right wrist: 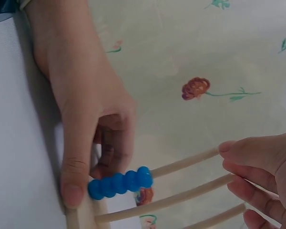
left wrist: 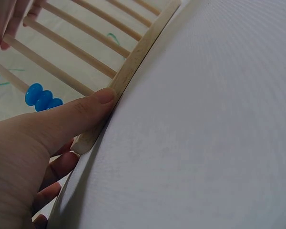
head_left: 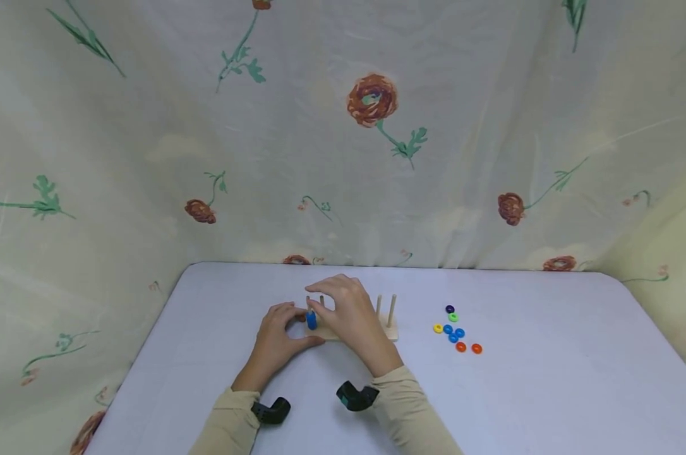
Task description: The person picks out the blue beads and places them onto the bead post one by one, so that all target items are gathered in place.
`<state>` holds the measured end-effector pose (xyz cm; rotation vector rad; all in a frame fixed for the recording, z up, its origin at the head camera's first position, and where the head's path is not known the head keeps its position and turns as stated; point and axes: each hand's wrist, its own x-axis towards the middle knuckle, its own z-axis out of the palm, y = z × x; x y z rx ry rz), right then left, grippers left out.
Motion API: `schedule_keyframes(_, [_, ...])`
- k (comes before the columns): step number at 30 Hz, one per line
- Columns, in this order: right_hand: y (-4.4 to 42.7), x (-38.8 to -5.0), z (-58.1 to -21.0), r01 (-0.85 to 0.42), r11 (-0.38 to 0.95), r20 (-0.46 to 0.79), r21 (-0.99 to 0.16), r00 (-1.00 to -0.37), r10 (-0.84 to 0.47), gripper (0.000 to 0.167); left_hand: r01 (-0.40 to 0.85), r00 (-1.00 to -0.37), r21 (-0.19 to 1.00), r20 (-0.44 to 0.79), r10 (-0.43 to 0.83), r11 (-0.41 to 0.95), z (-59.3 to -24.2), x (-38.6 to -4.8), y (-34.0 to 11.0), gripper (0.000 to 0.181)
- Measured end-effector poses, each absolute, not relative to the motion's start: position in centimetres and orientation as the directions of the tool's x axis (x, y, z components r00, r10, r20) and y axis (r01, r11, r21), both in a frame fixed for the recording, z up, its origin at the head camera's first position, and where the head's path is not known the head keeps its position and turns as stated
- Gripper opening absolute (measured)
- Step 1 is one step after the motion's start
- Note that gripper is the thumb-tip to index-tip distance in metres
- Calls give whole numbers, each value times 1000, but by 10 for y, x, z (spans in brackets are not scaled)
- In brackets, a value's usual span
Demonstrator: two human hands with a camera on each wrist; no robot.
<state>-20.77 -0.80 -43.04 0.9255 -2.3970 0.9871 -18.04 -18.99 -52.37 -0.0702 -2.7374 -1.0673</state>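
My left hand (head_left: 275, 341) grips the left end of a wooden peg stand (head_left: 391, 333), its thumb pressing the near edge of the base in the left wrist view. Several blue rings (right wrist: 121, 184) are stacked on the end peg (right wrist: 183, 163), low down by the base. Over the tops of the left pegs is my right hand (head_left: 351, 316), thumb and forefinger spread apart in the head view. In the right wrist view, its fingers (right wrist: 257, 148) are at the peg tips, and I see no ring between them. That hand hides the middle pegs in the head view.
Loose rings lie right of the stand: a dark purple ring (head_left: 450, 309), a green ring (head_left: 453, 317), a yellow ring (head_left: 438, 328), several blue rings (head_left: 453, 338) and two orange rings (head_left: 477, 348). A flowered curtain (head_left: 343, 158) hangs behind the white table (head_left: 547, 379).
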Motion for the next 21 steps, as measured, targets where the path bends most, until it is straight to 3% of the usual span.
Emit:
schedule_keyframes(8, [6, -208, -420, -689, 537, 594, -487, -712, -374, 20, 102, -982, 689, 185, -38, 717, -523, -180, -192, 57])
schedule_keyframes(21, [44, -211, -414, -590, 614, 525, -525, -792, -313, 20, 111, -981, 681, 192, -30, 724, -522, -181, -192, 60])
